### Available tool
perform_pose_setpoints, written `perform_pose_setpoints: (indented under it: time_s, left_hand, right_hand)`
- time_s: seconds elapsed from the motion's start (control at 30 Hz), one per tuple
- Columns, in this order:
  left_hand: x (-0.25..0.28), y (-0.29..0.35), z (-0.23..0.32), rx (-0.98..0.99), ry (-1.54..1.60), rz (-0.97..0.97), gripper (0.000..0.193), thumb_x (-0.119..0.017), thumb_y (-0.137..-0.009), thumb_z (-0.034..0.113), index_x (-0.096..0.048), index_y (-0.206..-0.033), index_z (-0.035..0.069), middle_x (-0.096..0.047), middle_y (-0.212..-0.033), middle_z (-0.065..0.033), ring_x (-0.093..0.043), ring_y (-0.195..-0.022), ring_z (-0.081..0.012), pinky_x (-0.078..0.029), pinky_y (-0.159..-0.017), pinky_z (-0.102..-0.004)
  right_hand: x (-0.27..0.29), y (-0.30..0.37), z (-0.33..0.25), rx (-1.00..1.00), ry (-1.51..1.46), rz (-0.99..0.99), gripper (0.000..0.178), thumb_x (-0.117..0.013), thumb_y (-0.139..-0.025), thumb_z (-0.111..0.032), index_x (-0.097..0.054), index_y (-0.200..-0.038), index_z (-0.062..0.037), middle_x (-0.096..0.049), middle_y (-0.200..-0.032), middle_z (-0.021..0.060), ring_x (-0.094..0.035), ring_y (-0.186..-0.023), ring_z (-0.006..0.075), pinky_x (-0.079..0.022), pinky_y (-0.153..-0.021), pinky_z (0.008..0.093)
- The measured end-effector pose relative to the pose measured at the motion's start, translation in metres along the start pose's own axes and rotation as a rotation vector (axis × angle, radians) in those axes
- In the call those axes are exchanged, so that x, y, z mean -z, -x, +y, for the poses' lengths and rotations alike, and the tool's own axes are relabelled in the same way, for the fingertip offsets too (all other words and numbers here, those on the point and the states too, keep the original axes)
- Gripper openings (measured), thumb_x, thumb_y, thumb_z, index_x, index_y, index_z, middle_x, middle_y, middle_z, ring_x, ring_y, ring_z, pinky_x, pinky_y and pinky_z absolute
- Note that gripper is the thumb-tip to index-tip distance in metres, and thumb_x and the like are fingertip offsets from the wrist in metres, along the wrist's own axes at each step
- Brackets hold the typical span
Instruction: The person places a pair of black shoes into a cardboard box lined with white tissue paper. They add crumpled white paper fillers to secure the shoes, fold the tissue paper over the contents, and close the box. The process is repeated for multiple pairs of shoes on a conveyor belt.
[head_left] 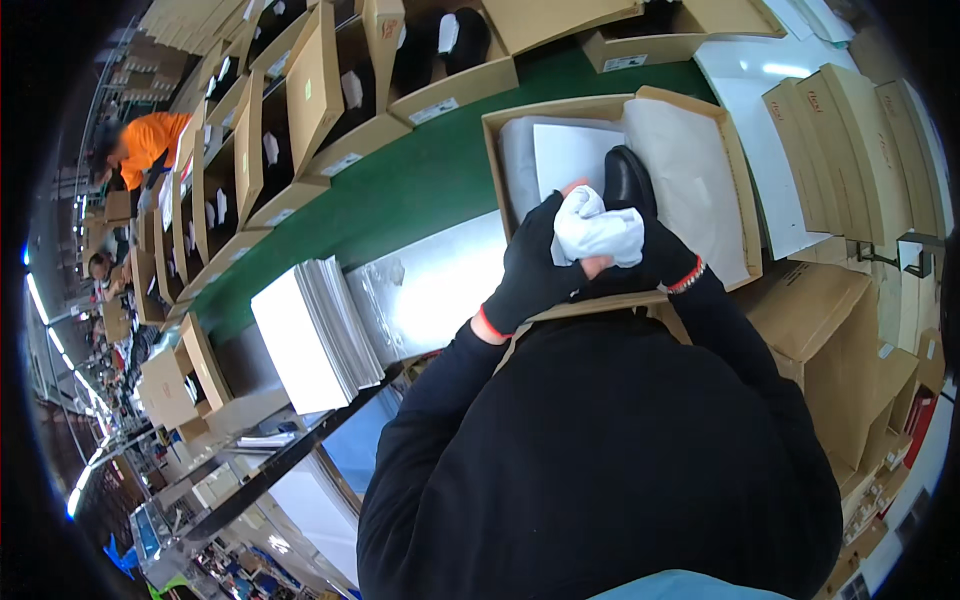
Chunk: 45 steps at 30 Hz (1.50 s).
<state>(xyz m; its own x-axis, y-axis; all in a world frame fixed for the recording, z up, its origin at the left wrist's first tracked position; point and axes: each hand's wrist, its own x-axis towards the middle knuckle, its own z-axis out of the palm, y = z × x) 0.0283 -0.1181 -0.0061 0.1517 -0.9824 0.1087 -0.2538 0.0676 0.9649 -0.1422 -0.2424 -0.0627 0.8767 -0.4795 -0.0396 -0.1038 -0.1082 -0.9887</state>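
Both my hands wear black gloves with bare fingertips. Between them is a crumpled wad of white tissue paper (598,232). My left hand (535,258) closes on it from the left, and my right hand (668,252) grips its right side, those fingers partly hidden. Under the hands, an open cardboard shoebox (748,195) holds a black shoe (627,180), its rounded end pointing away from me. The rest of the shoe is covered by my hands and the wad. Pale wrapping paper (683,170) lines the box's right side; a white sheet (572,155) lies at its left.
A stack of white sheets (312,335) lies left of a shiny metal surface (435,300). Open shoeboxes (435,108) with black shoes line the green table's (410,190) far side. Closed boxes (850,150) stand at right, above a large carton (800,310). A person in orange (155,145) is far left.
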Motion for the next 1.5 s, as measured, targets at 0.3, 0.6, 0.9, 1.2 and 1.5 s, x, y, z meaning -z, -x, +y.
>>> perform_pose_setpoints:
  time_s: [0.3,0.6,0.9,1.2,1.5]
  left_hand:
    - [-0.048,-0.146,-0.099,-0.297,-0.909,0.274,0.06,-0.076,-0.059,0.016,-0.056,-0.115,0.008,-0.059,-0.1,-0.0135,-0.058,-0.094,-0.0347,-0.046,-0.077,-0.0439]
    - [-0.089,-0.186,-0.154,-0.21,-1.155,-0.054,0.038,-0.061,-0.073,0.009,-0.058,-0.111,0.009,-0.059,-0.109,-0.0117,-0.057,-0.099,-0.0335,-0.049,-0.074,-0.0431]
    - [-0.038,-0.115,-0.111,-0.194,-0.284,0.315,0.05,-0.065,-0.089,0.027,-0.047,-0.13,0.004,-0.057,-0.116,-0.0164,-0.06,-0.104,-0.0287,-0.05,-0.083,-0.0369]
    - [0.034,-0.024,-0.028,-0.164,-0.665,0.259,0.059,-0.07,-0.08,0.021,-0.047,-0.131,0.004,-0.055,-0.117,-0.0167,-0.058,-0.101,-0.0322,-0.048,-0.083,-0.0388]
    - [0.016,0.07,-0.058,-0.094,-1.005,-0.556,0.05,-0.065,-0.08,0.049,-0.062,-0.106,0.007,-0.059,-0.099,-0.0098,-0.055,-0.101,-0.0258,-0.03,-0.107,-0.0515]
  right_hand:
    - [0.115,0.128,0.157,-0.389,1.015,0.855,0.049,-0.063,-0.088,-0.032,-0.053,-0.118,0.0053,-0.057,-0.112,0.0236,-0.053,-0.107,0.0393,-0.041,-0.094,0.0458]
    - [0.119,0.148,0.189,-0.549,0.917,0.843,0.036,-0.062,-0.086,-0.035,-0.058,-0.1,-0.0014,-0.057,-0.101,0.0202,-0.055,-0.094,0.0383,-0.043,-0.081,0.0488]
    - [0.085,0.083,0.032,-0.158,0.028,0.788,0.033,-0.055,-0.097,-0.022,-0.054,-0.12,0.0021,-0.06,-0.096,0.0093,-0.059,-0.096,0.0167,-0.048,-0.084,0.0333]
    - [-0.038,-0.001,-0.071,-0.091,-0.233,-0.583,0.034,-0.064,-0.09,-0.019,-0.06,-0.12,-0.0035,-0.067,-0.108,0.0107,-0.064,-0.097,0.0167,-0.047,-0.086,0.0296]
    - [-0.024,0.059,0.012,-0.23,0.196,-0.482,0.036,-0.058,-0.096,-0.028,-0.061,-0.119,-0.0016,-0.067,-0.108,0.0112,-0.061,-0.103,0.0181,-0.045,-0.092,0.0308]
